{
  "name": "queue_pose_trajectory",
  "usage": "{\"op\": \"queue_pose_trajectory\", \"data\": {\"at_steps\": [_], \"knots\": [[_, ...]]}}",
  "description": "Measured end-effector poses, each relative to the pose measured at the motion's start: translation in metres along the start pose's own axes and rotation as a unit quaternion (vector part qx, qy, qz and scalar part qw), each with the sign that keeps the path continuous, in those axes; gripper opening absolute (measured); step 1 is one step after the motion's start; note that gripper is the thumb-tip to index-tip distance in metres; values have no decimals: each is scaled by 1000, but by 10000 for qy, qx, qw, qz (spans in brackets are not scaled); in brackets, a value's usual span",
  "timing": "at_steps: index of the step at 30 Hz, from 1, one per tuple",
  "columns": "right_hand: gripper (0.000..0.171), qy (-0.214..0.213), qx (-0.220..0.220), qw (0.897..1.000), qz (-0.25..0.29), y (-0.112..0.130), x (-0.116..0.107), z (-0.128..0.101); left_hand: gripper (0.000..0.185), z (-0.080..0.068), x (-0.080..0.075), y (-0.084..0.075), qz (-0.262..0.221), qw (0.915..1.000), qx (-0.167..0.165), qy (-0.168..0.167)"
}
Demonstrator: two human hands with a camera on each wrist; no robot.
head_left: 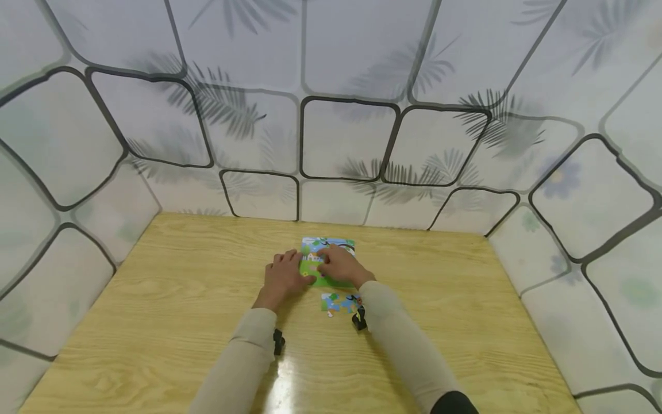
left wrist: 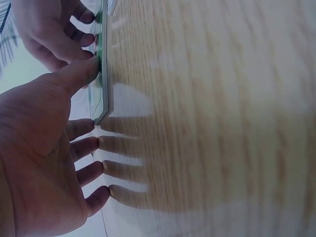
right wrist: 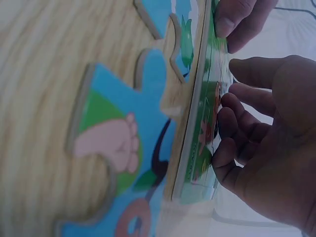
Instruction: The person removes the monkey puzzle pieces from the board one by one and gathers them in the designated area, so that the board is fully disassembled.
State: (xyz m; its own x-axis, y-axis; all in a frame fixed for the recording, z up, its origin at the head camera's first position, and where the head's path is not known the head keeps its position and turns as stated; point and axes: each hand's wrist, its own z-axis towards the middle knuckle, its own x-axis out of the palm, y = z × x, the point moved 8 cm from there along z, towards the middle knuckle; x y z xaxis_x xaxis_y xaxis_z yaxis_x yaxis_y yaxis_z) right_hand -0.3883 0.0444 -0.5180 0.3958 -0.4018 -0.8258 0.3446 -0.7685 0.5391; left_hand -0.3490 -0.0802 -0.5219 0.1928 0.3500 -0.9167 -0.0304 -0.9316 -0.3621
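A colourful jigsaw puzzle board (head_left: pixel 335 282) with a picture of sky, grass and a house lies flat on the table. My left hand (head_left: pixel 284 275) is at its left side, fingers spread, thumb on the board's near edge. In the left wrist view, the other left fingertips (left wrist: pixel 101 168) touch down past the board's corner. Over the board's middle, my right hand (head_left: pixel 342 265) rests bent fingertips on the picture, its thumb apart from the index finger. No piece shows between the right fingers. Loose jigsaw pieces (right wrist: pixel 143 98) lie just in front of the board.
The wooden table (head_left: pixel 181 299) meets patterned fabric walls (head_left: pixel 341 144) at the back and both sides. Black wrist cameras (head_left: pixel 359 318) hang under the sleeves, the right one beside the loose pieces.
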Motion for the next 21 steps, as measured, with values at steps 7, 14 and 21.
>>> {"op": "queue_pose_trajectory", "data": {"at_steps": [7, 14, 21], "knots": [[43, -3, 353, 9992, 204, -2, 4, 9, 77, -1, -1, -1, -16, 10000, 14, -46], [41, -89, 639, 9978, -183, -4, 4, 15, 76, -3, -2, -2, -45, 10000, 23, -70], [36, -53, 844, 9963, -166, 0, 4, 16, 77, -3, -1, 0, 16, 10000, 3, -65]]}}
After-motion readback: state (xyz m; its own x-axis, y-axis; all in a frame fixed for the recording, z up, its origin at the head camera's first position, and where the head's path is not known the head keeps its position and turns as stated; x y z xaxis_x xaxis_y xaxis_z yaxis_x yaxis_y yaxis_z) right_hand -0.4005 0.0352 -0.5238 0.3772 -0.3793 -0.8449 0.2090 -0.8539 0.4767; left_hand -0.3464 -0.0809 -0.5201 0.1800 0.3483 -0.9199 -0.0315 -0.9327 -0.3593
